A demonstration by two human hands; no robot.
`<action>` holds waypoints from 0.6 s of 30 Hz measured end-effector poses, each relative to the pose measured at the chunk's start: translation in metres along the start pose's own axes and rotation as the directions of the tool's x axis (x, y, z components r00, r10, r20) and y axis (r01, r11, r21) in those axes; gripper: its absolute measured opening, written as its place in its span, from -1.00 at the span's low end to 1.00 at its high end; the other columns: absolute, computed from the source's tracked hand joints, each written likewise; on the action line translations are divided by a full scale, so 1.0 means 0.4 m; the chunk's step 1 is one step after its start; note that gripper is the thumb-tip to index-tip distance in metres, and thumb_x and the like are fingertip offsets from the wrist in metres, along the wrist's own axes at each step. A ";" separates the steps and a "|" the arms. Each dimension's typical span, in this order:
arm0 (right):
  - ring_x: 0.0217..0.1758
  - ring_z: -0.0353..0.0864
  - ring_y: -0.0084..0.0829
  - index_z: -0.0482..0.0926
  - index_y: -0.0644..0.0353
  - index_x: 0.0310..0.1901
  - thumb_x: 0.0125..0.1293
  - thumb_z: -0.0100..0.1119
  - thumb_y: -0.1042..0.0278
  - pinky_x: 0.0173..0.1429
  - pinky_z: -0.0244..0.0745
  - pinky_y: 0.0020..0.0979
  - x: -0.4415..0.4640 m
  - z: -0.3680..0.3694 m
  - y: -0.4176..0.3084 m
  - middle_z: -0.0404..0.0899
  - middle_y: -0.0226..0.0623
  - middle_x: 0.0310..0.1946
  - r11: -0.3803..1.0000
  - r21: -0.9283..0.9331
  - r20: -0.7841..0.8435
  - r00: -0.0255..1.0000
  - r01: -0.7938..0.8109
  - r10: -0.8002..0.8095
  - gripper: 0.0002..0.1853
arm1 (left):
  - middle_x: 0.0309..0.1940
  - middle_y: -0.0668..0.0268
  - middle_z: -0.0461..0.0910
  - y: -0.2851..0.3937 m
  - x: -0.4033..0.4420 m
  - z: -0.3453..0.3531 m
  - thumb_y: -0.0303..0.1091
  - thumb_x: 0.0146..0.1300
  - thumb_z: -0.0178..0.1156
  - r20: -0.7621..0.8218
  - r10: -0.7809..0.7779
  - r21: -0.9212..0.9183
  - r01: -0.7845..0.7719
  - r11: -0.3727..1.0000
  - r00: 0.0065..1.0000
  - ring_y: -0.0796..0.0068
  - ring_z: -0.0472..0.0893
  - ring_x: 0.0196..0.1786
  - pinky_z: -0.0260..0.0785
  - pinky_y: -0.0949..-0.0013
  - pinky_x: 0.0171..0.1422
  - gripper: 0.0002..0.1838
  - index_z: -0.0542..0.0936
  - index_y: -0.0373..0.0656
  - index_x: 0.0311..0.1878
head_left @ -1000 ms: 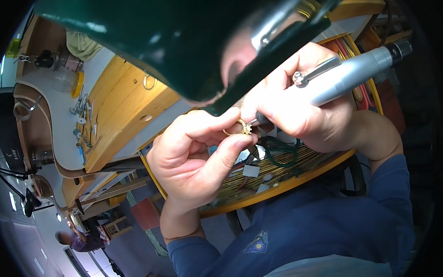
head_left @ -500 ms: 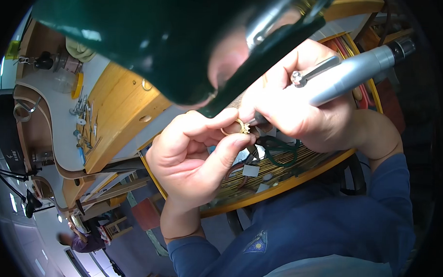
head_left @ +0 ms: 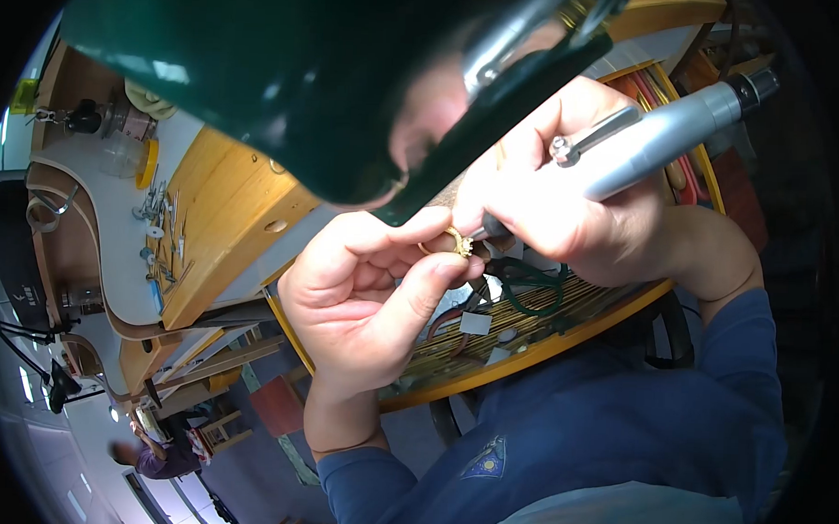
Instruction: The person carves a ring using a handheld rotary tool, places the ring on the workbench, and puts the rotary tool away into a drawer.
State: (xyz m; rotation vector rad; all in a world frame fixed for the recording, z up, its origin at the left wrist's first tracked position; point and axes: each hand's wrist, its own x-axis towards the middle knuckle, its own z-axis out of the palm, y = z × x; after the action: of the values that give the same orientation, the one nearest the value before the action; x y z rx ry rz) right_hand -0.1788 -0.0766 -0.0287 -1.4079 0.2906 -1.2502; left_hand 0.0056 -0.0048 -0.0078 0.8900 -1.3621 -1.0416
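Between the thumb and forefinger of my left hand [head_left: 363,288] is a gold-coloured ring [head_left: 460,242] with a pale, raised setting. My right hand [head_left: 569,207] is wrapped round a silver rotary handpiece [head_left: 664,146] with a lever on its side. The handpiece's narrow tip reaches the ring's setting; whether they touch is too small to tell. Both hands are close together over the bench drawer [head_left: 546,343]. Strong light washes out much of my right hand.
A dark green glossy lamp shade [head_left: 259,81] hangs low over the hands. The slatted drawer holds green-handled pliers [head_left: 538,303] and a small white square [head_left: 476,323]. Thin burs and tools [head_left: 166,244] lie on the bench at left. Another person [head_left: 159,454] sits farther off.
My left hand tilts the ring very slightly, and the handpiece's back end has dipped a little to the left. Both grips stay the same.
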 end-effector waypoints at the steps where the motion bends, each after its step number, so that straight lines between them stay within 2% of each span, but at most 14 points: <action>1: -0.26 0.75 -0.33 0.43 0.19 -0.50 0.27 0.21 0.46 -0.16 0.69 -0.34 0.009 -0.002 -0.014 0.69 -0.02 -0.41 0.999 0.031 0.022 0.999 -0.032 0.031 -0.79 | -0.25 0.04 0.68 -0.001 0.000 -0.001 -0.66 0.24 0.24 0.004 -0.001 -0.005 0.001 1.000 1.000 0.39 0.72 -0.33 0.65 0.41 -0.18 -0.75 0.51 -0.42 -0.02; 4: -0.23 0.75 -0.32 0.43 0.19 -0.46 0.26 0.20 0.44 -0.13 0.69 -0.32 0.007 -0.016 -0.002 0.70 -0.02 -0.40 1.000 -0.020 0.087 0.996 -0.014 0.015 -0.82 | -0.25 0.04 0.68 -0.003 0.002 -0.001 -0.68 0.24 0.23 0.005 -0.003 -0.015 0.003 1.000 1.000 0.39 0.73 -0.32 0.66 0.41 -0.17 -0.76 0.51 -0.42 -0.02; 9: -0.41 0.58 -0.64 0.47 0.33 -0.34 0.18 0.39 0.49 -0.38 0.43 -0.56 0.004 0.002 0.001 0.56 -0.34 -0.44 0.995 0.079 -0.015 0.998 0.054 -0.053 -0.78 | -0.26 0.03 0.67 -0.002 0.001 0.002 -0.69 0.24 0.21 -0.015 -0.012 -0.018 0.012 1.000 1.000 0.38 0.72 -0.33 0.66 0.41 -0.17 -0.76 0.50 -0.42 -0.02; 13: -0.43 0.57 -0.64 0.46 0.32 -0.31 0.21 0.37 0.49 -0.38 0.43 -0.56 0.000 0.004 0.008 0.56 -0.39 -0.49 0.992 0.109 -0.016 0.998 0.064 -0.063 -0.78 | -0.26 0.03 0.67 -0.001 0.000 0.003 -0.69 0.24 0.21 -0.021 -0.014 -0.018 0.013 1.000 1.000 0.39 0.72 -0.34 0.66 0.40 -0.17 -0.76 0.50 -0.43 -0.02; 16: -0.29 0.69 -0.39 0.41 0.23 -0.41 0.23 0.25 0.45 -0.21 0.58 -0.40 0.010 -0.005 -0.013 0.64 -0.18 -0.45 1.000 0.014 0.034 0.999 -0.002 0.002 -0.82 | -0.25 0.03 0.66 -0.004 -0.001 0.002 -0.70 0.24 0.20 -0.022 -0.019 -0.035 0.018 0.999 1.000 0.39 0.72 -0.34 0.66 0.40 -0.18 -0.76 0.50 -0.43 -0.02; 17: -0.37 0.61 -0.53 0.44 0.27 -0.37 0.23 0.30 0.47 -0.31 0.48 -0.50 0.003 -0.007 0.013 0.58 -0.31 -0.48 0.997 0.021 0.028 0.997 0.069 -0.070 -0.81 | -0.25 0.03 0.66 -0.004 -0.001 0.002 -0.70 0.24 0.20 -0.016 -0.010 -0.032 0.009 0.999 1.000 0.39 0.72 -0.34 0.66 0.40 -0.18 -0.76 0.50 -0.43 -0.02; 18: -0.38 0.61 -0.53 0.44 0.26 -0.37 0.23 0.29 0.47 -0.30 0.48 -0.49 0.003 -0.006 0.013 0.58 -0.32 -0.49 0.997 0.019 0.027 0.997 0.069 -0.070 -0.82 | -0.25 0.02 0.66 -0.005 -0.001 0.001 -0.70 0.24 0.20 -0.010 -0.001 -0.029 0.001 1.000 1.000 0.39 0.72 -0.34 0.65 0.40 -0.18 -0.76 0.50 -0.43 -0.02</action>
State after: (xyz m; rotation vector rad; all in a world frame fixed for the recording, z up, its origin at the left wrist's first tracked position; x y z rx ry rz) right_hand -0.1778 -0.0805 -0.0331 -1.4293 0.2128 -1.2863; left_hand 0.0050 -0.0049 -0.0096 0.8735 -1.3350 -1.0534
